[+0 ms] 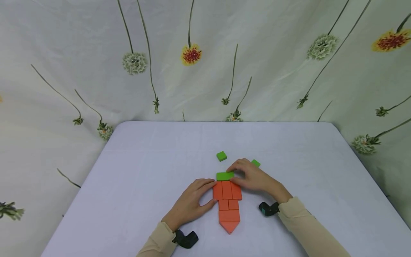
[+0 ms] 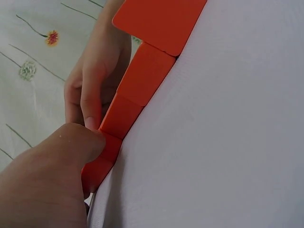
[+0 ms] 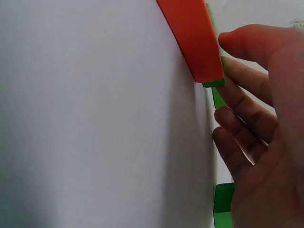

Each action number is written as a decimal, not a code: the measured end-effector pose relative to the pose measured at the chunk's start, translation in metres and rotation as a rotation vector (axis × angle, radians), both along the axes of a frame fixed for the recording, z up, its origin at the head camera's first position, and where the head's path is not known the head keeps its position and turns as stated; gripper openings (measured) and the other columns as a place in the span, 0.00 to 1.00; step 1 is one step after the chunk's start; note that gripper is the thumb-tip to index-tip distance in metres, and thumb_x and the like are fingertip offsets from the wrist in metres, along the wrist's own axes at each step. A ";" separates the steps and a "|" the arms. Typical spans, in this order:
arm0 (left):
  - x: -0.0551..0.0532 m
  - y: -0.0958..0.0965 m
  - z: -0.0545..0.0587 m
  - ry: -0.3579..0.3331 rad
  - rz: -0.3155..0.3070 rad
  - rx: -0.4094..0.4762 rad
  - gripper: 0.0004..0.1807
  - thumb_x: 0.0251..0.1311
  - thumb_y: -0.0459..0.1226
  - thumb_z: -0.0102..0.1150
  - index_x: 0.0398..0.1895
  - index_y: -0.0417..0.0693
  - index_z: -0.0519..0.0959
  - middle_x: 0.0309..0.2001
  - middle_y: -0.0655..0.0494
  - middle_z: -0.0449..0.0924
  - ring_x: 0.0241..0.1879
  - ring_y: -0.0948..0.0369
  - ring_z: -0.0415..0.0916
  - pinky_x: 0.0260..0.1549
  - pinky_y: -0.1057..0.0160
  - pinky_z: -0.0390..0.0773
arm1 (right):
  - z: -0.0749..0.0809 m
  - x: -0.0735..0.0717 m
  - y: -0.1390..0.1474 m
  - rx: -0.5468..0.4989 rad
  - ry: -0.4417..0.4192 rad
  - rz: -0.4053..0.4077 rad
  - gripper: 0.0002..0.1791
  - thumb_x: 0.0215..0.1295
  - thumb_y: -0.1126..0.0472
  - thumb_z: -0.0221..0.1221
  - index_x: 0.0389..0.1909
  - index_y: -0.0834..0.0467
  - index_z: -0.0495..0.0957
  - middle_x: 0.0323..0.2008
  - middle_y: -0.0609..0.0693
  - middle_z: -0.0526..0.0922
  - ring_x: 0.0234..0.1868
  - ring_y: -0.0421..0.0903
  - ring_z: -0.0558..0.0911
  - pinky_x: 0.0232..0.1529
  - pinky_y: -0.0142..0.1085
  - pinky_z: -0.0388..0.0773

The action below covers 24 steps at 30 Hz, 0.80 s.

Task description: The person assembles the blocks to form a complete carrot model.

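Note:
On the white table lies a figure of orange blocks (image 1: 227,190), with a pointed block (image 1: 229,226) at its near end. A long green block (image 1: 221,176) lies against its far edge. My right hand (image 1: 252,175) pinches the right end of this green block, forefinger behind it and thumb at its front corner. My left hand (image 1: 191,200) rests at the left side of the wide orange row, its fingers fairly straight and its thumb touching near the row's lower corner. In the left wrist view, the thumb (image 2: 71,145) partly hides the orange blocks.
A small green block (image 1: 221,156) lies beyond the figure. Another green block (image 1: 255,163) sits behind my right hand, partly covered by it. A flowered cloth (image 1: 269,64) hangs behind the table's far edge.

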<state>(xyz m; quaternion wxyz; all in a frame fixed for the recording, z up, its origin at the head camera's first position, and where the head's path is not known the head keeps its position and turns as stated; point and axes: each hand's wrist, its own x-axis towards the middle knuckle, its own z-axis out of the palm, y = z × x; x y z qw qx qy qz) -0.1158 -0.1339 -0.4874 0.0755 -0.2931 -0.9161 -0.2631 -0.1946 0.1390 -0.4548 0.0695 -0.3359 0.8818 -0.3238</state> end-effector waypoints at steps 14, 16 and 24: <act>0.000 0.000 0.000 0.001 -0.004 0.003 0.31 0.66 0.51 0.67 0.69 0.49 0.76 0.67 0.59 0.76 0.68 0.62 0.71 0.68 0.57 0.75 | 0.002 -0.005 -0.004 -0.039 0.057 -0.014 0.14 0.72 0.60 0.62 0.56 0.55 0.83 0.53 0.46 0.85 0.57 0.48 0.77 0.60 0.48 0.79; 0.000 0.000 0.001 0.002 -0.005 0.003 0.31 0.66 0.51 0.67 0.69 0.49 0.77 0.67 0.59 0.76 0.68 0.62 0.71 0.68 0.57 0.75 | 0.002 -0.008 -0.007 -0.042 0.075 -0.044 0.15 0.72 0.60 0.62 0.57 0.56 0.82 0.53 0.47 0.84 0.56 0.48 0.78 0.59 0.48 0.80; 0.000 0.000 0.001 0.013 -0.005 0.001 0.31 0.66 0.51 0.67 0.68 0.49 0.77 0.66 0.58 0.77 0.67 0.62 0.72 0.67 0.58 0.76 | 0.002 -0.027 -0.017 -0.075 0.102 -0.124 0.20 0.71 0.61 0.63 0.62 0.60 0.79 0.57 0.54 0.83 0.54 0.52 0.81 0.57 0.48 0.82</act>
